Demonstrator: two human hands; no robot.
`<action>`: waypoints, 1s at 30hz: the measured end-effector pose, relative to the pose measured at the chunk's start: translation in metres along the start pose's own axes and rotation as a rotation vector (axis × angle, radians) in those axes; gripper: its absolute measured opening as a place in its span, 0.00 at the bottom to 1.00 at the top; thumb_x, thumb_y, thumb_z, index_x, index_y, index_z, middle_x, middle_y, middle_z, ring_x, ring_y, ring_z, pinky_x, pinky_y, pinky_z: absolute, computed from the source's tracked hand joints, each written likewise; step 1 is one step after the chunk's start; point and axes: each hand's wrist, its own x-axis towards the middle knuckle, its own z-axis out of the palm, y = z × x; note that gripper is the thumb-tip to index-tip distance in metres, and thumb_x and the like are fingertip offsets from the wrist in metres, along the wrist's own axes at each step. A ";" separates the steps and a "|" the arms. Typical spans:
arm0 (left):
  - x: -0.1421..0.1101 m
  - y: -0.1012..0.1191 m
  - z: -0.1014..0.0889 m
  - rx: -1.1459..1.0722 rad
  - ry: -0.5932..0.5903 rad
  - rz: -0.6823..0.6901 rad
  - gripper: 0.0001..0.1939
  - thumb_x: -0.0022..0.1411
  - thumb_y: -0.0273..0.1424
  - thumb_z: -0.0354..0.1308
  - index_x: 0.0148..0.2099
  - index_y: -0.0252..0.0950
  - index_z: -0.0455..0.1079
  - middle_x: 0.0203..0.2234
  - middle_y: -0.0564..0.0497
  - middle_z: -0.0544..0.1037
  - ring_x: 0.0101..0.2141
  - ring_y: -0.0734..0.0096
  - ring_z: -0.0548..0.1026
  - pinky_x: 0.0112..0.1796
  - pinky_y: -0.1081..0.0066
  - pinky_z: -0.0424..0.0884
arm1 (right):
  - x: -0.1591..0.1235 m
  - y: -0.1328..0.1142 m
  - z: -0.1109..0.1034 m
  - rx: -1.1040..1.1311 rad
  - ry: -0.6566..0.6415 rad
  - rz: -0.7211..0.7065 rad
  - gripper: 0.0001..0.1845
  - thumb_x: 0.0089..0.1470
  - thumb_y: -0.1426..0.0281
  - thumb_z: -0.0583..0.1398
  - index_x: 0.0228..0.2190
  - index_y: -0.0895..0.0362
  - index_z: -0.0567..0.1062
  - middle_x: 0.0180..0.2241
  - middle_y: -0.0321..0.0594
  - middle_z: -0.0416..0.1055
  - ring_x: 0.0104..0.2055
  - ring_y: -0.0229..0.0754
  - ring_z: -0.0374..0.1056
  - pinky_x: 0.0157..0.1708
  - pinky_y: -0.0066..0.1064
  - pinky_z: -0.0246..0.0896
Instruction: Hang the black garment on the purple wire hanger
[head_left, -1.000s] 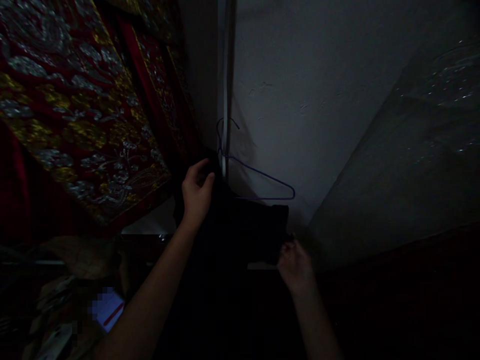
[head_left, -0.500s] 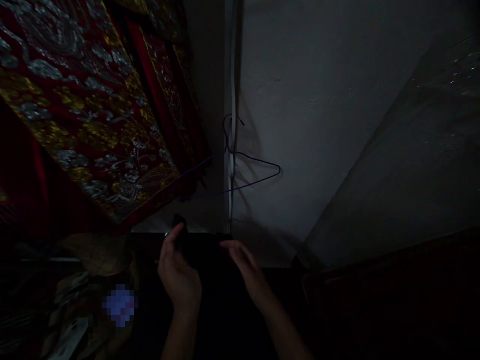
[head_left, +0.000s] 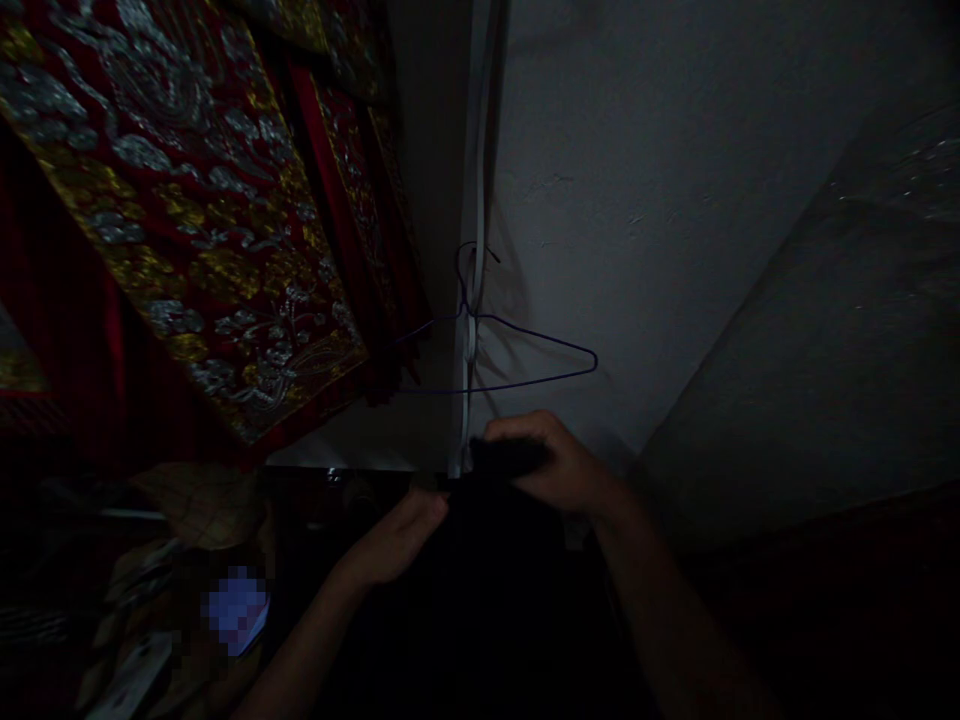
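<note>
A dark garment [head_left: 480, 580], black and with few details visible in the dim light, hangs down between my two hands. My right hand [head_left: 559, 465] is closed round a bunched upper part of it, fingers on top and thumb below. At its upper left edge, my left hand [head_left: 401, 535] is closed on the cloth, with some fingers hidden in the dark. Just above both hands, a thin purple wire hanger [head_left: 536, 333] hangs by its hook at a pale cable, with no clothing on it. The hanger's left end passes into shadow by the red cloth.
Red embroidered cloth [head_left: 247, 240] with gold and silver patterns hangs at the upper left. The pale cable [head_left: 481, 150] runs down the wall [head_left: 637, 200]. A translucent sheet [head_left: 825, 350] leans at the right. Lower left are a tan bag [head_left: 199, 505] and a blurred bluish patch [head_left: 236, 610].
My right hand has moved up and right and now grips bunched dark cloth. My left hand has moved right and lower. The hanger has turned slightly, its right end showing wider.
</note>
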 end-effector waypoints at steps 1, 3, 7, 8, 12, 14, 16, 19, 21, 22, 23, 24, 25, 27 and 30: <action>0.001 -0.002 -0.002 0.063 -0.059 -0.003 0.29 0.67 0.56 0.48 0.43 0.38 0.79 0.40 0.46 0.82 0.44 0.54 0.77 0.48 0.59 0.73 | 0.006 0.005 -0.010 -0.048 0.109 -0.038 0.04 0.43 0.76 0.61 0.23 0.55 0.75 0.23 0.32 0.72 0.27 0.38 0.70 0.30 0.28 0.66; 0.005 0.001 -0.008 0.143 -0.119 0.020 0.22 0.68 0.50 0.52 0.41 0.38 0.79 0.38 0.49 0.82 0.42 0.58 0.78 0.48 0.63 0.72 | 0.020 0.023 -0.020 -0.111 0.419 -0.078 0.06 0.43 0.74 0.63 0.29 0.55 0.78 0.28 0.34 0.75 0.32 0.41 0.72 0.35 0.30 0.68; 0.013 0.021 -0.025 0.218 -0.132 -0.039 0.22 0.69 0.48 0.52 0.37 0.37 0.77 0.32 0.51 0.82 0.32 0.64 0.78 0.34 0.70 0.72 | 0.047 0.078 -0.012 -0.177 0.596 -0.044 0.15 0.58 0.63 0.59 0.45 0.55 0.77 0.44 0.43 0.79 0.47 0.46 0.74 0.50 0.37 0.67; 0.015 0.025 -0.029 0.246 -0.136 -0.055 0.23 0.69 0.48 0.51 0.37 0.36 0.77 0.31 0.51 0.81 0.30 0.64 0.78 0.32 0.71 0.71 | 0.051 0.090 -0.009 -0.215 0.533 -0.015 0.15 0.60 0.62 0.58 0.45 0.55 0.77 0.44 0.44 0.79 0.47 0.46 0.75 0.50 0.38 0.67; 0.012 0.023 -0.045 0.376 -0.112 -0.064 0.21 0.68 0.49 0.52 0.42 0.39 0.78 0.34 0.48 0.83 0.34 0.59 0.80 0.34 0.69 0.71 | 0.049 0.113 -0.016 -0.418 0.388 0.087 0.16 0.63 0.61 0.56 0.34 0.56 0.79 0.32 0.43 0.80 0.36 0.46 0.75 0.40 0.36 0.66; 0.007 0.011 -0.055 0.477 -0.092 -0.106 0.21 0.67 0.49 0.53 0.44 0.41 0.78 0.35 0.47 0.83 0.36 0.56 0.80 0.36 0.67 0.71 | 0.040 0.109 -0.027 -0.488 0.386 0.104 0.16 0.63 0.61 0.56 0.30 0.56 0.79 0.29 0.41 0.79 0.32 0.46 0.74 0.35 0.34 0.64; 0.001 -0.004 -0.068 0.595 -0.118 -0.180 0.21 0.67 0.49 0.52 0.41 0.41 0.79 0.34 0.46 0.83 0.35 0.55 0.80 0.37 0.66 0.70 | 0.029 0.098 -0.038 -0.511 0.364 0.095 0.15 0.61 0.61 0.58 0.29 0.55 0.79 0.27 0.40 0.78 0.30 0.44 0.73 0.32 0.32 0.61; -0.004 -0.023 -0.088 0.666 -0.167 -0.260 0.19 0.67 0.46 0.51 0.38 0.41 0.78 0.32 0.47 0.82 0.33 0.58 0.80 0.36 0.66 0.70 | 0.017 0.080 -0.046 -0.470 0.302 0.062 0.14 0.61 0.62 0.58 0.30 0.55 0.80 0.28 0.39 0.79 0.30 0.43 0.72 0.31 0.31 0.61; -0.001 -0.028 -0.101 0.662 -0.081 -0.225 0.16 0.65 0.44 0.53 0.37 0.41 0.77 0.34 0.47 0.82 0.35 0.58 0.79 0.38 0.66 0.71 | 0.015 0.070 -0.047 -0.439 0.284 0.050 0.13 0.60 0.62 0.59 0.29 0.55 0.79 0.28 0.38 0.78 0.30 0.42 0.71 0.31 0.31 0.60; 0.001 -0.027 -0.108 0.650 -0.001 -0.179 0.15 0.64 0.44 0.54 0.38 0.41 0.76 0.36 0.47 0.81 0.38 0.58 0.79 0.41 0.65 0.71 | 0.015 0.066 -0.047 -0.434 0.284 0.048 0.14 0.60 0.62 0.59 0.27 0.55 0.78 0.26 0.38 0.77 0.28 0.41 0.70 0.29 0.30 0.59; 0.005 -0.024 -0.114 0.631 0.085 -0.124 0.15 0.64 0.43 0.54 0.38 0.40 0.76 0.39 0.46 0.80 0.41 0.57 0.78 0.44 0.64 0.71 | 0.016 0.064 -0.047 -0.434 0.289 0.045 0.15 0.59 0.62 0.59 0.24 0.55 0.76 0.24 0.36 0.75 0.26 0.40 0.68 0.27 0.30 0.58; 0.010 -0.019 -0.120 0.606 0.159 -0.070 0.15 0.64 0.43 0.54 0.39 0.39 0.75 0.41 0.45 0.79 0.43 0.57 0.77 0.47 0.63 0.71 | 0.016 0.063 -0.046 -0.438 0.299 0.042 0.17 0.59 0.61 0.59 0.21 0.55 0.73 0.21 0.35 0.72 0.23 0.39 0.65 0.25 0.29 0.56; 0.015 -0.012 -0.125 0.575 0.218 -0.023 0.15 0.64 0.43 0.54 0.39 0.38 0.75 0.42 0.46 0.78 0.44 0.58 0.76 0.48 0.63 0.70 | 0.017 0.063 -0.044 -0.442 0.305 0.041 0.19 0.60 0.60 0.59 0.19 0.54 0.71 0.19 0.34 0.69 0.21 0.38 0.62 0.23 0.29 0.54; 0.027 0.006 -0.130 0.508 0.286 0.055 0.13 0.63 0.41 0.54 0.39 0.38 0.73 0.39 0.48 0.77 0.42 0.60 0.75 0.47 0.63 0.70 | 0.017 0.065 -0.039 -0.445 0.315 0.044 0.23 0.60 0.59 0.58 0.17 0.54 0.67 0.16 0.32 0.64 0.19 0.37 0.59 0.21 0.29 0.51; 0.050 0.035 -0.127 0.465 0.330 0.177 0.10 0.59 0.32 0.57 0.43 0.38 0.71 0.40 0.49 0.77 0.44 0.60 0.74 0.49 0.63 0.69 | 0.013 0.071 -0.027 -0.399 0.295 0.028 0.20 0.61 0.60 0.58 0.20 0.54 0.69 0.18 0.33 0.67 0.21 0.37 0.61 0.21 0.28 0.54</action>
